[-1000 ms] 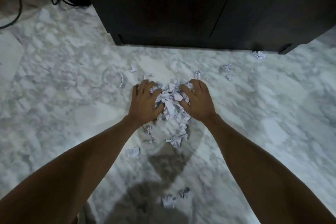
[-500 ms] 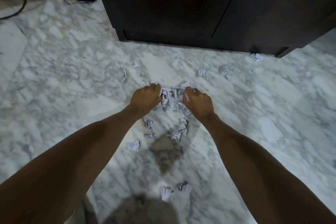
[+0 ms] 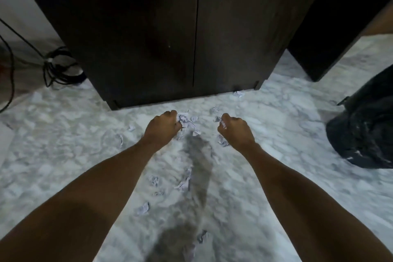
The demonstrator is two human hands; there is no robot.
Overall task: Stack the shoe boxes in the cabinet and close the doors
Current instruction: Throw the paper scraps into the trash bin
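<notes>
The dark cabinet point(image 3: 170, 34) stands on the marble floor point(image 3: 63, 134), doors closed, its top cut off. A black bag point(image 3: 365, 125) runs off the right edge. The left hand point(image 3: 162, 126) clutches crumpled paper point(image 3: 187, 123); the right hand point(image 3: 235, 131) clenches a smaller, mostly hidden scrap point(image 3: 223, 124).

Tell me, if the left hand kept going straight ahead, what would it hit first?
Probably the dark wooden cabinet, at the base of its closed left door. The left hand, gripping crumpled white paper scraps, points toward it; depth is unclear.
</notes>
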